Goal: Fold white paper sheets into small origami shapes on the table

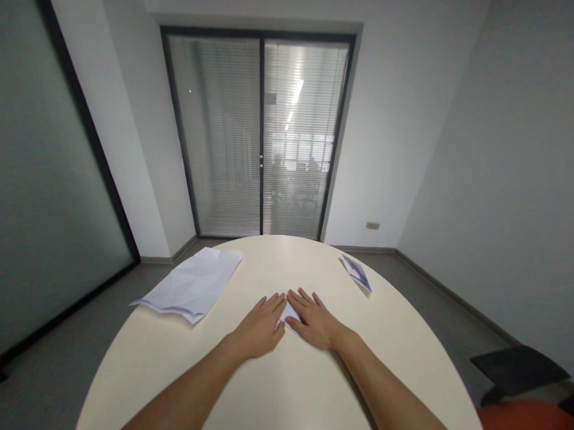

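Observation:
A small piece of white paper (290, 313) lies on the round cream table, mostly covered by my two hands. My left hand (260, 327) rests flat on its left part, fingers stretched forward. Across its right part lies my right hand (314, 319), palm down with the fingers spread and the thumb pointing inward. The fingertips of both hands nearly meet at the middle of the paper. How the paper is folded under the palms is hidden.
A stack of creased white sheets (195, 284) lies at the table's left, overhanging the edge. A folded paper piece with a dark printed face (357, 273) sits at the far right of the table (285, 256). A chair with an orange seat (529, 424) stands at the lower right.

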A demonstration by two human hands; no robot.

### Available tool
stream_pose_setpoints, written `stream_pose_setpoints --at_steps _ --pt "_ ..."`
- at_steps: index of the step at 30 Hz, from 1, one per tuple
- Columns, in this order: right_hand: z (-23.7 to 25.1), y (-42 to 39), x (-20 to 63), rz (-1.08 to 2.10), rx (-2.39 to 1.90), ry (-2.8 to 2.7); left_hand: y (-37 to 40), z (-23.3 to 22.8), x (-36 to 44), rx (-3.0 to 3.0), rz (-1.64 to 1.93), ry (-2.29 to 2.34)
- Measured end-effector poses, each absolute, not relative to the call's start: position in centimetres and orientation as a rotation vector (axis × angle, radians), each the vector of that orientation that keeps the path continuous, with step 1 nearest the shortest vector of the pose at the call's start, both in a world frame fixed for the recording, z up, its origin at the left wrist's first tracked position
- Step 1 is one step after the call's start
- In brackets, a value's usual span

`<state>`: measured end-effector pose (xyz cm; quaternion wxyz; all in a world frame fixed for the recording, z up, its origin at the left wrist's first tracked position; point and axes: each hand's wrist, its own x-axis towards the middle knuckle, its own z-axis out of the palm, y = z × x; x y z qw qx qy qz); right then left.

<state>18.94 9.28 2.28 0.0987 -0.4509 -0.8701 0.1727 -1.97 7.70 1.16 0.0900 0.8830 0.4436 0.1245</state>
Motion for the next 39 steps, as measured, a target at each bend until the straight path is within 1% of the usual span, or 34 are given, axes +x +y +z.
stream_pose_setpoints --at_steps 5,10,14,18,26,34,39 --pt "1.8 10.0 19.4 0.472 -1.473 -2.559 7.6 1.4 -2.2 2.614 0.280 1.320" --pt "1.3 10.8 20.1 0.410 -1.682 -2.459 7.3 1.5 -2.4 2.610 0.279 1.311" --pt "1.2 10.7 20.3 0.323 -1.751 -2.417 7.3 1.5 -2.5 2.607 0.283 1.311" --pt "1.2 10.5 20.2 0.249 -1.631 -2.471 7.4 1.6 -2.4 2.614 0.293 1.308" --pt "1.5 10.1 19.4 0.378 -1.267 -2.632 7.1 2.3 -2.1 2.602 0.301 1.344" --pt "1.8 10.0 19.3 0.462 -1.305 -2.619 6.6 3.3 -1.7 2.588 0.271 1.389" --pt "2.1 9.9 19.2 0.488 -1.305 -2.635 6.5 3.1 -1.4 2.599 0.326 1.424"
